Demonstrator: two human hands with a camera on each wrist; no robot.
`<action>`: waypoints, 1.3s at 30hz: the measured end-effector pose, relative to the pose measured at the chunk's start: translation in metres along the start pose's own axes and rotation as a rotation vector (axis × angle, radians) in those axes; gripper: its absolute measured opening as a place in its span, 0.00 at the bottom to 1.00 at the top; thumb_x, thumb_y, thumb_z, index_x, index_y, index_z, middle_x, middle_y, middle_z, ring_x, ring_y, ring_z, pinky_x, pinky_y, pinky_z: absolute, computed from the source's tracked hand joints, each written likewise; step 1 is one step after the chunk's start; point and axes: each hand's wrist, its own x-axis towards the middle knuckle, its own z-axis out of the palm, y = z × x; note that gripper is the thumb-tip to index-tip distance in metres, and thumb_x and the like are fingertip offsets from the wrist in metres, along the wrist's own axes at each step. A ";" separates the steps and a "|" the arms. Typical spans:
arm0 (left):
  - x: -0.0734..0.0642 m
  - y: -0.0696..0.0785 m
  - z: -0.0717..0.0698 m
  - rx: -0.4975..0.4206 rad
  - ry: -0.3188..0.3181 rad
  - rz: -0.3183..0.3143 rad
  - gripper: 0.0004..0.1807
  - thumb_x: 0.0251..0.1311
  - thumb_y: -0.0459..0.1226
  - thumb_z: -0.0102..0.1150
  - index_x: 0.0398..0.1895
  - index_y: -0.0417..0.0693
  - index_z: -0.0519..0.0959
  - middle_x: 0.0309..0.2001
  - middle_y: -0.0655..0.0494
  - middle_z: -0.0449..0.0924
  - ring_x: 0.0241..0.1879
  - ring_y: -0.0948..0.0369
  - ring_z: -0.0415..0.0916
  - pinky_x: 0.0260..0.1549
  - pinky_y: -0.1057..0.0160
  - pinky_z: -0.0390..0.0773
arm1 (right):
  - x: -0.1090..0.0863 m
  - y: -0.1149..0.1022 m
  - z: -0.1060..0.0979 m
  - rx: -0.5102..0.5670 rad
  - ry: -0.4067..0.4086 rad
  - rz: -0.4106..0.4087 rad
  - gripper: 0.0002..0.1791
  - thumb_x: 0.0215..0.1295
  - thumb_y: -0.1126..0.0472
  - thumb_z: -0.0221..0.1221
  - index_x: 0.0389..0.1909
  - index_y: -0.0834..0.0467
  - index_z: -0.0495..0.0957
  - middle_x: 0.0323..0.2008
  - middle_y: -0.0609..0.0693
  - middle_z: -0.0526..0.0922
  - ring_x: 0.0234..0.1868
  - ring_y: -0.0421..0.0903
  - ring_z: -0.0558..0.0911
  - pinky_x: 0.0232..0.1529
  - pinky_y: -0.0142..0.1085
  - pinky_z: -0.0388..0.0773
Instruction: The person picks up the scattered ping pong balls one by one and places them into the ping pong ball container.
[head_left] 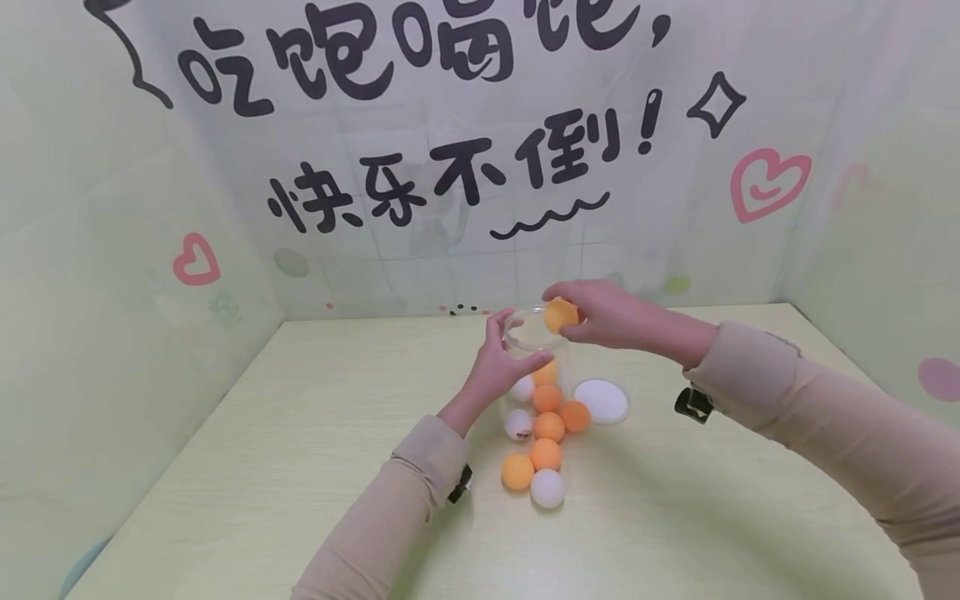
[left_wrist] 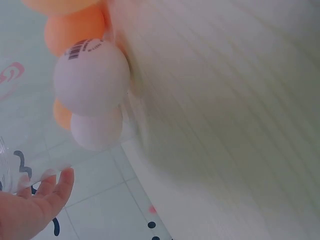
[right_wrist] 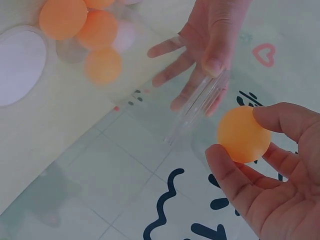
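A clear plastic jar (head_left: 534,347) stands upright on the table, and my left hand (head_left: 497,368) grips it just below the rim, thumb and fingers spread round its wall. My right hand (head_left: 609,315) pinches a yellow-orange ping-pong ball (right_wrist: 243,134) between thumb and fingertips at the right side of the jar's mouth. Orange and white balls show through the wall, including a yellow-orange ball (head_left: 545,372) and a white ball (head_left: 522,388). In front lie more, among them an orange ball (head_left: 546,455) and a white ball (head_left: 548,488). Which middle balls are inside, I cannot tell.
A white round lid-like disc (head_left: 602,402) lies on the table (head_left: 315,467) just right of the jar. Behind the table's far edge hangs a printed backdrop (head_left: 420,267) with dark lettering, and pale side walls stand left and right.
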 end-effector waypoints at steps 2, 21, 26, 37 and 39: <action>0.000 0.000 0.000 -0.007 -0.004 0.003 0.47 0.48 0.45 0.67 0.67 0.53 0.48 0.65 0.53 0.60 0.64 0.49 0.56 0.61 0.49 0.60 | 0.002 0.001 0.001 -0.012 0.004 -0.004 0.22 0.54 0.67 0.59 0.52 0.65 0.71 0.41 0.57 0.79 0.29 0.47 0.76 0.33 0.37 0.76; -0.021 0.035 -0.005 -0.022 -0.033 0.002 0.44 0.52 0.37 0.63 0.67 0.44 0.47 0.66 0.44 0.58 0.65 0.44 0.54 0.61 0.48 0.58 | 0.011 0.003 0.009 -0.063 -0.007 -0.035 0.22 0.53 0.67 0.59 0.52 0.62 0.74 0.39 0.57 0.78 0.25 0.45 0.71 0.30 0.35 0.72; -0.020 0.035 -0.005 -0.016 -0.036 -0.002 0.44 0.52 0.38 0.63 0.67 0.44 0.47 0.66 0.45 0.58 0.65 0.46 0.55 0.61 0.49 0.59 | 0.011 0.002 0.010 -0.061 -0.015 -0.023 0.23 0.54 0.66 0.59 0.54 0.62 0.73 0.41 0.57 0.79 0.25 0.45 0.72 0.30 0.35 0.72; -0.018 0.032 -0.005 -0.027 -0.030 0.009 0.44 0.52 0.36 0.63 0.67 0.43 0.47 0.65 0.44 0.59 0.61 0.44 0.59 0.58 0.49 0.62 | 0.011 0.003 0.010 -0.032 -0.011 -0.029 0.23 0.53 0.68 0.59 0.53 0.64 0.71 0.43 0.64 0.77 0.30 0.49 0.77 0.36 0.40 0.76; -0.015 0.027 -0.005 -0.033 -0.028 0.016 0.44 0.51 0.36 0.64 0.67 0.43 0.47 0.65 0.43 0.59 0.61 0.43 0.59 0.57 0.48 0.63 | 0.010 0.003 0.010 -0.024 -0.012 -0.026 0.23 0.54 0.68 0.59 0.53 0.64 0.71 0.43 0.64 0.77 0.30 0.50 0.77 0.36 0.40 0.76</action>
